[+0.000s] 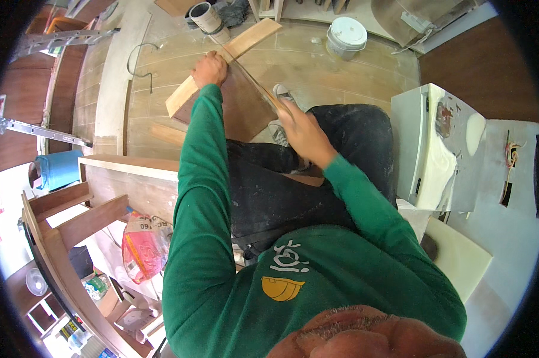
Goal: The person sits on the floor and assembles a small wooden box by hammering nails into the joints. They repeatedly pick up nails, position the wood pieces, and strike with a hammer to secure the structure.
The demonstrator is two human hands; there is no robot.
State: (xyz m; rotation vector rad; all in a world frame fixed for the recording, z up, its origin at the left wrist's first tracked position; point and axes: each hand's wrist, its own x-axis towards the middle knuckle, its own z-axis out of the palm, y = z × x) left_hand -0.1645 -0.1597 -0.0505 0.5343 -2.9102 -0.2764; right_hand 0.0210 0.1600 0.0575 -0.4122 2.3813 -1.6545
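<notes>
Hands (pixel 209 70) on plank (pixel 252 40) and saw (pixel 264 91)

Pale tan plank (pixel 254 39), green sleeves (pixel 202 161)

Two hands (pixel 209 70) (pixel 307 137), one lidded white bucket (pixel 347 36), one red bag (pixel 140 253) and, through blur, seemingly one saw (pixel 258 85).

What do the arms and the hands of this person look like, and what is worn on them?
Both arms wear green long sleeves, plain without visible print: the left sleeve and the right sleeve end near the wrists. The left hand and the right hand, slightly blurred, show no gloves.
</notes>
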